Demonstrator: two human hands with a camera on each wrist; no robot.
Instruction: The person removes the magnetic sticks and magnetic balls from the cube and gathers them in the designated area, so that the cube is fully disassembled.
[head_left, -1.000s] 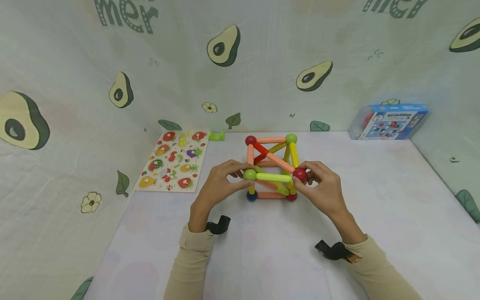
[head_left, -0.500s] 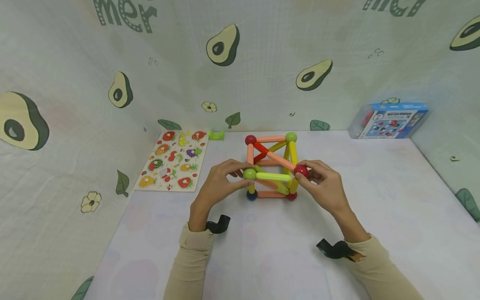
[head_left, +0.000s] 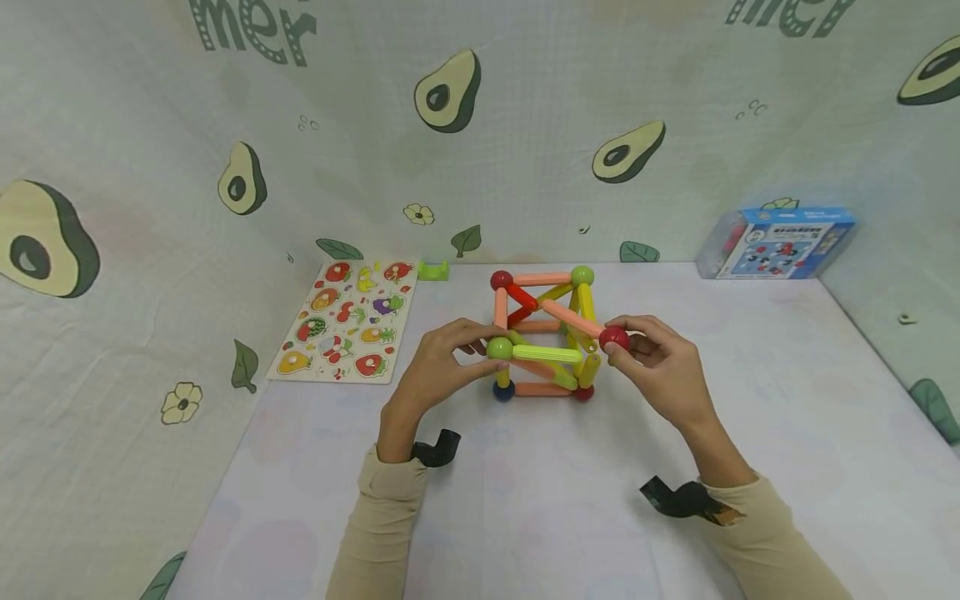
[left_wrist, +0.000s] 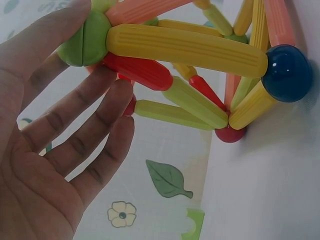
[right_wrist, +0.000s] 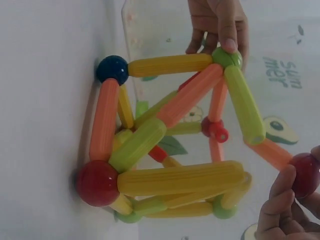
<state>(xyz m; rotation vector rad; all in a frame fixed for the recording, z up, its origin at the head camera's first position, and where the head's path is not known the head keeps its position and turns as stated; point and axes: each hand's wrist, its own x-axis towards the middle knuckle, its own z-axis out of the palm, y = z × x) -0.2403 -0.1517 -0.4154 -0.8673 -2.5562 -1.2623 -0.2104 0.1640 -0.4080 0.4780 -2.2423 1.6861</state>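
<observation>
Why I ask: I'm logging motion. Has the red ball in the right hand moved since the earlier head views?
Yes: in the head view, the held red ball has shifted right and slightly up, away from the unmoved blue ball.

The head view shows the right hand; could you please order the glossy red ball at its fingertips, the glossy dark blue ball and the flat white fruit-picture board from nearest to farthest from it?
1. Glossy red ball: pinched by the right hand.
2. Glossy dark blue ball: lower, left of the red ball.
3. Flat white fruit-picture board: farthest left.
</observation>
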